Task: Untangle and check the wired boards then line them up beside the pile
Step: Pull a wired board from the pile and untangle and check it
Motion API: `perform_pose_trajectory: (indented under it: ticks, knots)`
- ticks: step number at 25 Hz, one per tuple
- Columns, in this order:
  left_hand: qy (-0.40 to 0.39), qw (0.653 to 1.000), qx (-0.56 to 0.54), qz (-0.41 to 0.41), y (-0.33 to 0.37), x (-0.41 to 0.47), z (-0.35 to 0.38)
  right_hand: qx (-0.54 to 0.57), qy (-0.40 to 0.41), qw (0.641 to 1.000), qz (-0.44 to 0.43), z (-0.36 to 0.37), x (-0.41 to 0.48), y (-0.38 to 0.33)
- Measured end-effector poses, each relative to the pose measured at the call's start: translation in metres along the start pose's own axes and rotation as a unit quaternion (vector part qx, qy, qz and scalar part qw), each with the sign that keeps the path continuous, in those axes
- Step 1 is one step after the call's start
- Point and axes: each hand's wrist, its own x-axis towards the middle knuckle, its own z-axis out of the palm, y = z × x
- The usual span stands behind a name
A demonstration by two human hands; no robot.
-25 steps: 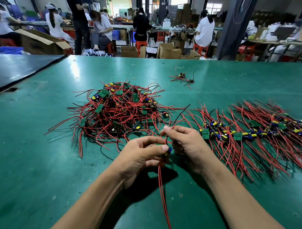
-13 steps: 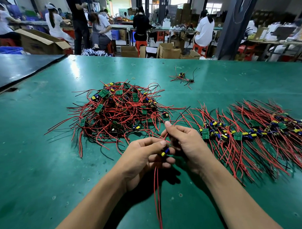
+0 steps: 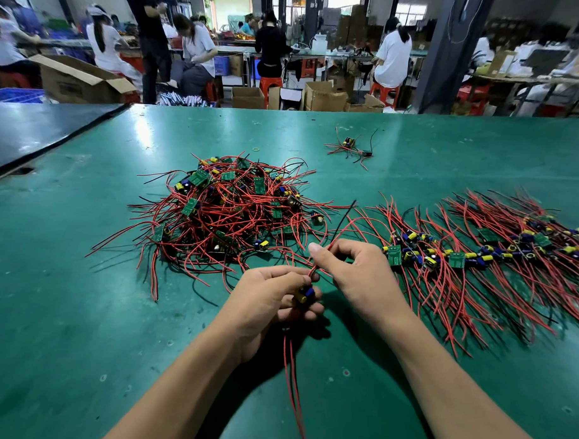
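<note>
Green matting covers the desk (image 3: 71, 309), on which a tangled pile (image 3: 229, 215) of red-wired boards lies left of centre, while a lined-up row (image 3: 479, 255) of boards runs from just right of the hands to the right edge, its wires fanned toward the viewer. In front of the gap between pile and row, the left hand (image 3: 268, 308) has its grip curled round one wired board (image 3: 305, 294), of which only a blue and a yellow capacitor show between the fingers. Two red leads (image 3: 292, 383) hang from under that hand and trail over the desk toward the viewer. The right hand (image 3: 359, 276), close against the left, has its grip pinched, thumb to forefinger, on a red wire running up from the left hand. A black lead (image 3: 342, 217) slants away from the fingertips toward the pile's right side. A small separate bunch (image 3: 349, 148) of wired parts lies well apart, farther back on the desk, and a yellow ring (image 3: 255, 149) lies just beyond the pile. Beyond the desk, people (image 3: 392, 51) sit on red stools (image 3: 270, 85) at benches among cardboard boxes (image 3: 323, 96)
</note>
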Motion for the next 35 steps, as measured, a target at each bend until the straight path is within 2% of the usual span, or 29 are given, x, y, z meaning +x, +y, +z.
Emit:
perform_pose_trajectory:
  ticks: [3,6,7,9,16,20,25,28,31,35]
  knots:
    - [-0.010,1.000,0.005,0.000,0.000,0.000,0.000,0.092,-0.034,0.993,0.065,0.003,-0.002,-0.001]
    - [-0.015,1.000,-0.009,0.013,-0.001,0.000,-0.001,0.266,-0.154,0.939,0.154,0.005,-0.008,-0.005]
    - [-0.016,1.000,-0.014,0.013,-0.001,0.000,-0.001,0.283,-0.186,0.926,0.168,0.006,-0.009,-0.004]
    - [-0.021,1.000,-0.007,0.017,-0.002,0.001,-0.003,0.276,-0.213,0.921,0.172,0.007,-0.010,-0.002]
    - [-0.047,0.995,0.068,0.058,-0.004,-0.002,0.000,0.159,-0.162,0.960,0.161,0.003,-0.002,0.004]
    - [-0.058,0.993,0.083,0.060,-0.002,-0.003,0.001,0.024,-0.091,0.990,0.104,-0.004,0.004,0.006]
    - [-0.065,0.992,0.094,0.055,0.000,-0.004,0.001,-0.022,0.008,0.998,0.052,-0.006,0.006,0.009]
    - [-0.049,0.993,0.095,0.045,-0.001,-0.004,0.002,0.069,-0.026,0.992,0.100,-0.001,0.002,0.009]
    - [-0.033,0.996,0.079,0.032,-0.002,-0.003,0.003,0.213,-0.078,0.957,0.180,0.002,0.002,0.005]
    - [-0.025,0.996,0.077,0.045,-0.005,-0.001,0.004,0.254,-0.113,0.940,0.198,0.003,0.001,0.000]
